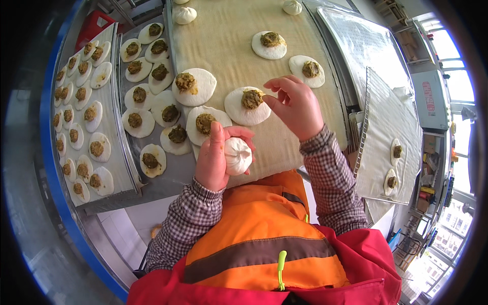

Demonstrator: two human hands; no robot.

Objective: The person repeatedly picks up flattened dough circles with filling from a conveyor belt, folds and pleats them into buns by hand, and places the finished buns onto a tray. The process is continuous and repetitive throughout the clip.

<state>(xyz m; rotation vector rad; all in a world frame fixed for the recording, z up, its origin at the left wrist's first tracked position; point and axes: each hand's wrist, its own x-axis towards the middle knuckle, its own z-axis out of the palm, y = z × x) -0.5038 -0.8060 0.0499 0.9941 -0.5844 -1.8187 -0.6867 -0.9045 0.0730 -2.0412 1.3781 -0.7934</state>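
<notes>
My left hand (213, 160) is closed around a white pleated bun (238, 156), its gathered top facing up. Above the belt's near part, my right hand (296, 105) has its thumb and index finger apart. That thumb is at the edge of the filling on a round dough wrapper (240, 116); whether it touches the filling, I cannot tell. Another filled wrapper (194, 97) lies left of that one, with a third filled wrapper (194, 133) just beyond my left hand. Past my right hand lies one more filled wrapper (316, 80).
Under the wrappers runs a tan ribbed mat (223, 38), with finished buns (185, 16) at its far end. Several filled wrappers cover a grey surface (133, 168) and a cloth-lined tray (118, 185) on the left. To the right, a cloth-covered wire rack (378, 152) holds two filled wrappers.
</notes>
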